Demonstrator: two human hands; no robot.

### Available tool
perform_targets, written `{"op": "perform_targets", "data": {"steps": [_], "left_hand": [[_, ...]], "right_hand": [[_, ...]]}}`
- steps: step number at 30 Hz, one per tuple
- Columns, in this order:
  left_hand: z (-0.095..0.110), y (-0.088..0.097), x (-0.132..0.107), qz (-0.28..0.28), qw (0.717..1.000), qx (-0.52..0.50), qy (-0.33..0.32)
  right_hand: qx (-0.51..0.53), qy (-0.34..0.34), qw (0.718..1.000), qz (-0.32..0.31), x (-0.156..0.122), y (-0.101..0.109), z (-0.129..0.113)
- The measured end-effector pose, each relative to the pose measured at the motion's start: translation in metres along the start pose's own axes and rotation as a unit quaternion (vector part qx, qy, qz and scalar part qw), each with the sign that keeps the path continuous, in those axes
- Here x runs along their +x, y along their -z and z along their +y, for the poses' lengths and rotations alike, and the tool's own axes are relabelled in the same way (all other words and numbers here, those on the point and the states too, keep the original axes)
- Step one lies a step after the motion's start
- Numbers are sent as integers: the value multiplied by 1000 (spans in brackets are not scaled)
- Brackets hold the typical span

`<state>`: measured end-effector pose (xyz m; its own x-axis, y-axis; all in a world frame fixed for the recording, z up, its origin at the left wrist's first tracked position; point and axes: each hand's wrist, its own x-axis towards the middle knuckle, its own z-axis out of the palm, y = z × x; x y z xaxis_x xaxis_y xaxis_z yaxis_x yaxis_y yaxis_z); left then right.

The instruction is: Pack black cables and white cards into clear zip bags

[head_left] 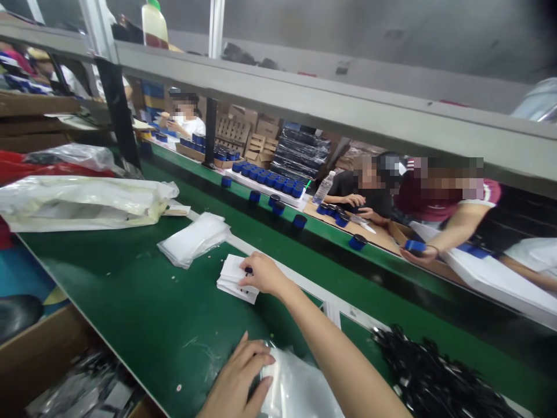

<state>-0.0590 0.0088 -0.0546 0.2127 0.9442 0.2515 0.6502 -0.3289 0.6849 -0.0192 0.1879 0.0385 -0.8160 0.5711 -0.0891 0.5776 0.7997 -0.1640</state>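
Note:
My right hand (pixel 261 274) reaches across the green work surface to a small stack of white folded paper leaflets (pixel 230 271). Its thumb and fingers pinch at the top leaflet, over a dark printed mark. Nearer to me, my left hand (pixel 243 371) has its fingers curled over the edge of a pile of clear plastic bags (pixel 300 386), thumb and fingertips closed on a bag. Past the leaflets lies a bundle of white items in clear plastic wrap (pixel 194 237). To the right of my right forearm is a heap of black cables (pixel 439 371).
Blue-and-black round items (pixel 299 221) stand along the green conveyor belt (pixel 322 255). Co-workers sit across it, one hand (pixel 420 252) holding such an item. A large plastic sack (pixel 87 200) lies at left, an open cardboard box (pixel 52 354) below. A metal shelf beam (pixel 304 87) crosses overhead.

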Motion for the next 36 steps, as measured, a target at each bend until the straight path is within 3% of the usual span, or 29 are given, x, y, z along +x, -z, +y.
{"op": "perform_targets", "data": {"steps": [10,16,19,21,25,27,28,30,33,35,36], "left_hand": [[3,6,-1,6,994,-104,23],[3,3,-4,49,963,-247,91],[0,9,-1,98,918,-350,157],[-4,22,3,119,870,-435,199],[-8,56,7,108,768,-576,258],[-5,66,2,100,737,-604,287],[-2,68,-2,93,726,-609,306],[5,65,-11,76,733,-579,348],[15,53,-25,47,827,-404,388],[21,43,-34,38,890,-262,372],[22,38,-37,38,906,-219,361]], "right_hand": [[-7,16,1000,-11,1,3,4],[-39,14,998,47,-4,-1,0],[-81,-19,988,127,-13,-5,-8],[-104,-9,978,178,-27,-8,-17],[-124,135,960,212,-75,-18,-39],[-112,192,944,242,-105,-28,-47],[-85,189,938,279,-120,-34,-50],[12,97,936,337,-149,-46,-54],[206,-116,909,342,-187,-66,-57],[311,-169,881,314,-206,-79,-59],[348,-168,869,310,-214,-85,-62]]}}
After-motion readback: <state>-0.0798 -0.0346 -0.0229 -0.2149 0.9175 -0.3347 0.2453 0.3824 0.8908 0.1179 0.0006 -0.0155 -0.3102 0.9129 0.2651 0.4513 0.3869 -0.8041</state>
